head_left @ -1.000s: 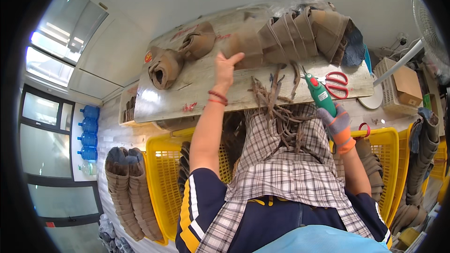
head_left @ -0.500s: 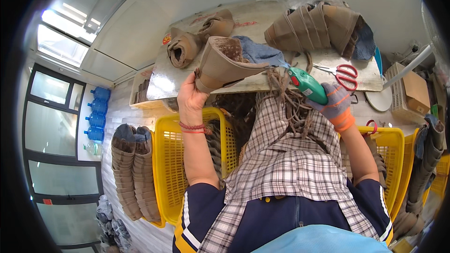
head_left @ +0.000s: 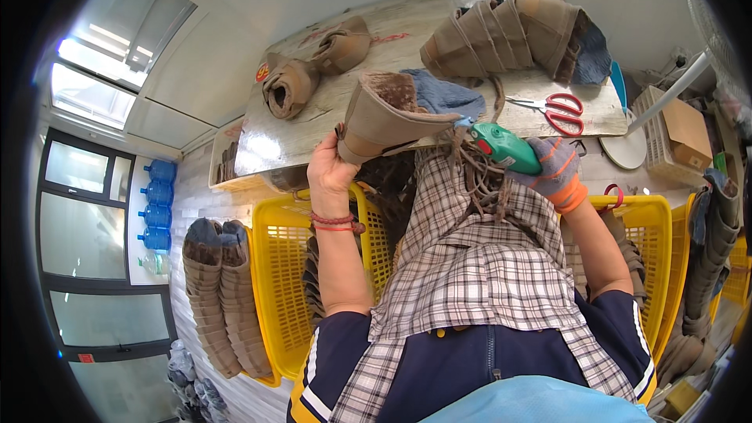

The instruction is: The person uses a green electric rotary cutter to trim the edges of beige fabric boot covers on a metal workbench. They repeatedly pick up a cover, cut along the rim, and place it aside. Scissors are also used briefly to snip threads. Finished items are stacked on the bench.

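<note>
My bare left hand is closed on the left side of a brown boot upper with fleece lining, held at the table's near edge. A blue-grey fabric part spreads from its far side. Wrapped in a grey and orange glove, my right hand grips a green handheld electric cutter. The cutter's tip meets the right-hand edge of the upper; the blade itself is too small to make out. Thin brown trimmed strips hang below the cutter, over my checked apron.
Red-handled scissors lie on the table. Two rolled uppers sit at its left, with a nested stack of uppers at the back right. Yellow baskets stand at both sides of me. A white pole rises at the right.
The whole view has shifted slightly. Against the table, the boot upper and the cutter have come a little toward me. Both hands keep their holds, and the cutter stays at the upper's right-hand edge.
</note>
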### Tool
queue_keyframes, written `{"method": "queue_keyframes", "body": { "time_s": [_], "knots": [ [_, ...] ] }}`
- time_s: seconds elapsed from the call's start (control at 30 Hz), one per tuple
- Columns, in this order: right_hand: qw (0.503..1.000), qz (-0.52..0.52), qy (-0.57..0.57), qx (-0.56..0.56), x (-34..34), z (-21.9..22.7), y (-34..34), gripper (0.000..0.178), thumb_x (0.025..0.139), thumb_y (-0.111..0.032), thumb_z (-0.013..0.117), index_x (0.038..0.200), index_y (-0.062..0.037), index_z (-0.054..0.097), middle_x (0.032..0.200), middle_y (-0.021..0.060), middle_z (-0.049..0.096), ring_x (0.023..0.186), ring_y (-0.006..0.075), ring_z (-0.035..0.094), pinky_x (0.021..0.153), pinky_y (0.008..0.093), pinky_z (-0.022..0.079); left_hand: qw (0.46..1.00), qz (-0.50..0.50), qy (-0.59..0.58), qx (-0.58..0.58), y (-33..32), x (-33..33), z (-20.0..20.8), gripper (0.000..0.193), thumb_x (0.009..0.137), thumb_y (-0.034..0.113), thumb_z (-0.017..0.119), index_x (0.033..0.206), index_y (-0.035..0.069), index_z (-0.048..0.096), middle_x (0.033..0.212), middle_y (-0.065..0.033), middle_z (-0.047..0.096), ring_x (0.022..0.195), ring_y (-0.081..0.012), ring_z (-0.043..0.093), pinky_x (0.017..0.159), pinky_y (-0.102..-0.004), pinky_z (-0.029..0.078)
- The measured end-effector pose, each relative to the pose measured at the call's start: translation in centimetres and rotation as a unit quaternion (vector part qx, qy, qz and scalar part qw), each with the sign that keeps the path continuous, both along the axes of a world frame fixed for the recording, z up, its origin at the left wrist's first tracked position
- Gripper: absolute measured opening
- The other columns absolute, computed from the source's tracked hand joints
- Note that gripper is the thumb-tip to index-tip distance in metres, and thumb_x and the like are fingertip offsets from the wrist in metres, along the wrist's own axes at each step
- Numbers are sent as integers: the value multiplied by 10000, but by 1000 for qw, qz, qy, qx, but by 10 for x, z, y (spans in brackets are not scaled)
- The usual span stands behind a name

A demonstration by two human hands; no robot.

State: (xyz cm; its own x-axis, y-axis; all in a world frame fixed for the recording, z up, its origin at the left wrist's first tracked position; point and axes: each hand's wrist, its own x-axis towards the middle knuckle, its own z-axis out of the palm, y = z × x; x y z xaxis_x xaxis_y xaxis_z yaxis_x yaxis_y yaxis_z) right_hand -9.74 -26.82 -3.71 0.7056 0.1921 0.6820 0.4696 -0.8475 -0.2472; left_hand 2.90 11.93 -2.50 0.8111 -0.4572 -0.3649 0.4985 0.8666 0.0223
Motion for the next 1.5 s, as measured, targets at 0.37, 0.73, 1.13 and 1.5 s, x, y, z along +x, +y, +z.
{"method": "queue_keyframes", "body": {
  "time_s": [0.37, 0.73, 1.13, 1.5],
  "knots": [
    [999, 27, 4, 21, 5, -2, 11, 502, 573, -422, 851, 885, -83, 650, 718, 79, 618, 603, 277, 580, 548, 377, 481, 997, -38, -13, -59, -14, -4, -3, 263, 988, 127, 400, 1096, -47, 566, 1143, -195, 618, 1102, -324, 581, 1009, -501, 434],
    [994, 30, 67, 81, 6, 22, 45, 499, 600, -404, 854, 914, -62, 668, 738, 121, 651, 621, 288, 623, 561, 366, 506, 980, 99, -149, 88, -47, -33, 13, 353, 945, 102, 507, 1276, -18, 492, 1320, -138, 536, 1231, -288, 501, 1062, -478, 386],
    [955, 30, 182, 233, 10, 32, 71, 513, 660, -381, 839, 970, -17, 653, 771, 169, 665, 683, 315, 659, 625, 364, 531, 864, 186, -382, 271, -71, -54, 13, 423, 899, 118, 626, 1295, 28, 507, 1280, -81, 565, 1178, -233, 534, 1033, -423, 412],
    [939, -5, 204, 275, 13, 31, 75, 522, 702, -401, 815, 999, -15, 629, 751, 153, 677, 659, 258, 679, 610, 322, 528, 670, 240, -434, 552, -92, -61, -13, 276, 904, 103, 647, 1149, -18, 609, 1078, -55, 665, 974, -116, 587, 863, -271, 459]
  ]
}}
